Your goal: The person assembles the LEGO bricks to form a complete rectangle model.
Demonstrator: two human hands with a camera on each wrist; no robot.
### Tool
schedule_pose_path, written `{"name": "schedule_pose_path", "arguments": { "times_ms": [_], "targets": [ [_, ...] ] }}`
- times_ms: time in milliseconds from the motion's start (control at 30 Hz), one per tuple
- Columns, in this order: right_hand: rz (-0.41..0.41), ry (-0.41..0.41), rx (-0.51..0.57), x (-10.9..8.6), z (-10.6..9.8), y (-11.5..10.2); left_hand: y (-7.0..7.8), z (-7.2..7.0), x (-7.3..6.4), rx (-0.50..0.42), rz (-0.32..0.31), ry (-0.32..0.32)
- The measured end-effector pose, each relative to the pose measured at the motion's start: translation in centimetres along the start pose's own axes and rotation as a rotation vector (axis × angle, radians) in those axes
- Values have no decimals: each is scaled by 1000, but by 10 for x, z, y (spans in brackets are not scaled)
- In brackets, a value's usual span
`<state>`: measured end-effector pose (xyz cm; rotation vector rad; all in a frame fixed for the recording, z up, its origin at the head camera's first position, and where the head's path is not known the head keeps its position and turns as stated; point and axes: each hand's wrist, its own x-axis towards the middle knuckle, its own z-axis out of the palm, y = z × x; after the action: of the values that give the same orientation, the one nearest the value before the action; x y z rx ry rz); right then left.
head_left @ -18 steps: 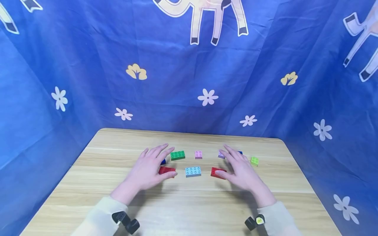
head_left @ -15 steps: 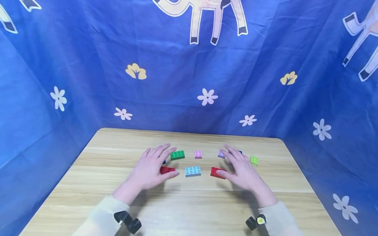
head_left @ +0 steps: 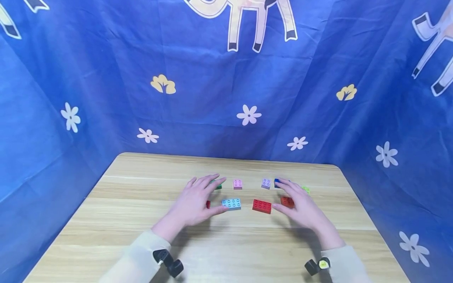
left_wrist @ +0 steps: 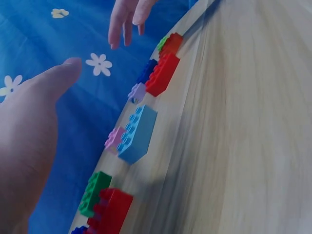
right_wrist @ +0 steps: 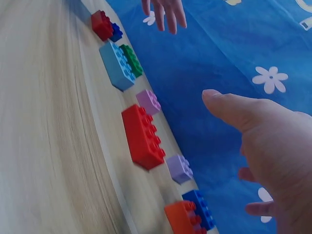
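My left hand [head_left: 191, 202] hovers over the left part of the brick row, fingers spread and holding nothing. It partly hides a green brick [head_left: 218, 186] and a red brick [left_wrist: 111, 212]; its thumb tip lies by the front edge of a light blue brick [head_left: 231, 203] in the head view. To the right, my right hand [head_left: 301, 206] also hovers with loose fingers, above an orange brick [head_left: 287, 202] and a dark blue brick [head_left: 277, 182]. Its thumb is near a second red brick [head_left: 262, 206]. Both wrist views show gaps between the hands and the bricks.
At the back of the row are a pink brick [head_left: 237, 184] and a lavender brick [head_left: 266, 183]. A lime brick [head_left: 306, 190] shows beyond the right hand. Another dark blue brick [right_wrist: 116, 32] lies at the left end. Blue patterned cloth [head_left: 212, 98] surrounds the wooden table [head_left: 226, 251].
Both hands have shifted to the right, the left one further. The green brick is now mostly covered, while the right-hand red brick, the lavender brick and the orange brick have come into view.
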<state>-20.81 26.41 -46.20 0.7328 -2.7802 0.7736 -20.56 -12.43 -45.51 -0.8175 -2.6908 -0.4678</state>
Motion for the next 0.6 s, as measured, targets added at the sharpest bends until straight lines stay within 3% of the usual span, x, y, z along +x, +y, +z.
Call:
{"name": "schedule_pose_path", "arguments": {
  "times_ms": [300,600],
  "targets": [
    [34,-14,18,-9,-4,19,15,17,12,-30,33,-23],
    [66,-7,52,-17,-5,36,29,29,28,-174,61,-56]
  ]
}}
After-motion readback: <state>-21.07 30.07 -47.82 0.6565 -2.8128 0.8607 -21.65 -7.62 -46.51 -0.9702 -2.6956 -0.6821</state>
